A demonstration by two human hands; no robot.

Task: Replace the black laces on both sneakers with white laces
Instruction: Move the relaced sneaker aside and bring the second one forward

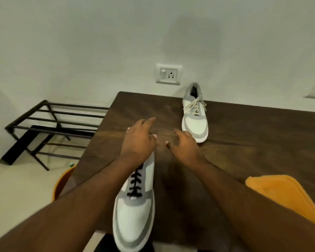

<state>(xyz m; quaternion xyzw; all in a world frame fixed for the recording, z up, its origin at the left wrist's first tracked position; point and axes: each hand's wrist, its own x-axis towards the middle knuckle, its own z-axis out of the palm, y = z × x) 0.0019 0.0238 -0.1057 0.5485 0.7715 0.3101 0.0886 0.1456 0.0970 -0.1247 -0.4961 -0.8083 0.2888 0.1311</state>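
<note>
**Two sneakers, grey and white, one relaced**

Near sneaker (pixel 134 211): black laces (pixel 135 182), partly covered beneath the left hand (pixel 137 140). Far sneaker (pixel 195 115): white laces (pixel 194 106), placed just beyond the right hand (pixel 185 146). Both hands were seen apart, fingers loosely spread, nothing held.

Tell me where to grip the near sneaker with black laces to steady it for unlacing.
Hedged: grip the near sneaker across its grey midfoot sides, coming from above with the left hand. Its toe points at the camera and overhangs the table edge, so holding the midfoot steadies it and leaves the black laces exposed.
</note>
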